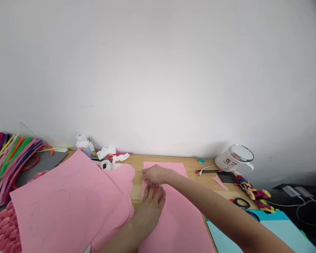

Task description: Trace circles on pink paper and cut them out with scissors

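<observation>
- The white wall (158,70) stands behind the desk (193,163).
- The long pink sheet (179,225) lies flat on the desk, right under both hands. More pink paper (68,203) is piled to the left of it.
- The right arm (208,209) is long and nearly straight. It comes in from the bottom right and slants over the long pink sheet, up to its far left side.
- The left arm (126,235) comes up from the bottom, and only a short bit shows. It points up and to the right.
- The left hand (150,211) has its back facing up. Its fingers are bent, a little bit apart, and clamped over a round thing on the sheet.
- The right hand (156,174) is just past the left one. Its fingers bend down by the left edge of the sheet. I cannot tell if they pinch something.
- The round thing (162,189) is mostly hidden by the left fingers. A bit of its rim peeks out.
</observation>
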Motion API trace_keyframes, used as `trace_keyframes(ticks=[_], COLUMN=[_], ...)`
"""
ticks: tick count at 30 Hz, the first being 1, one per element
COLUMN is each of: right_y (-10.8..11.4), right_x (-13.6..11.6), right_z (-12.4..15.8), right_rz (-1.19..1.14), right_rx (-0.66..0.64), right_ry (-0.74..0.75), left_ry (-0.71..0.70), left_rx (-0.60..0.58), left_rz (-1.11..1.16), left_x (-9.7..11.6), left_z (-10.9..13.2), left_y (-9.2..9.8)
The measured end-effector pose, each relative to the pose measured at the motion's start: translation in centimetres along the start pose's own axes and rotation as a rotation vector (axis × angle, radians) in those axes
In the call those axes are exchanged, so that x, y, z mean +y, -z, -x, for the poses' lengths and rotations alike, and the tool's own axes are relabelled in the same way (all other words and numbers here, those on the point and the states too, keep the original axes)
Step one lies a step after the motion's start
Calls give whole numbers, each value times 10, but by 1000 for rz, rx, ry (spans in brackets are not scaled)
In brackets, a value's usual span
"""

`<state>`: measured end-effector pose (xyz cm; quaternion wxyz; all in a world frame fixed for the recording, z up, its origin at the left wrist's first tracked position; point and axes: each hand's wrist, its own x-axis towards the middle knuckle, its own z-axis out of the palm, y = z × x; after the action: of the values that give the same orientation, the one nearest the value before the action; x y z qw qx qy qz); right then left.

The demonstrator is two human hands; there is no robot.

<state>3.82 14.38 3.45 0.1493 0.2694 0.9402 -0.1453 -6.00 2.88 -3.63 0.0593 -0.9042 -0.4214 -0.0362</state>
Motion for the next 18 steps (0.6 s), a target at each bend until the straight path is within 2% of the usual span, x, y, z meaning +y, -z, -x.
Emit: trace_keyframes(ticks=[6, 10, 15, 18], right_y=[-7, -19, -37, -47], right_x=[11, 17, 12, 4], right_z=[14, 32, 51, 63], right_rz=[-15, -63, -156, -229], right_rx=[52, 105, 198, 242], right_ry=[-85, -177, -350, -453], left_ry=[6, 0, -7, -12], left_rx=[90, 98, 57, 75], left_rz=[-38, -50, -28, 7], left_x=[0, 0, 0, 0], left_z=[1, 1, -2, -3], left_y=[2, 2, 6, 9])
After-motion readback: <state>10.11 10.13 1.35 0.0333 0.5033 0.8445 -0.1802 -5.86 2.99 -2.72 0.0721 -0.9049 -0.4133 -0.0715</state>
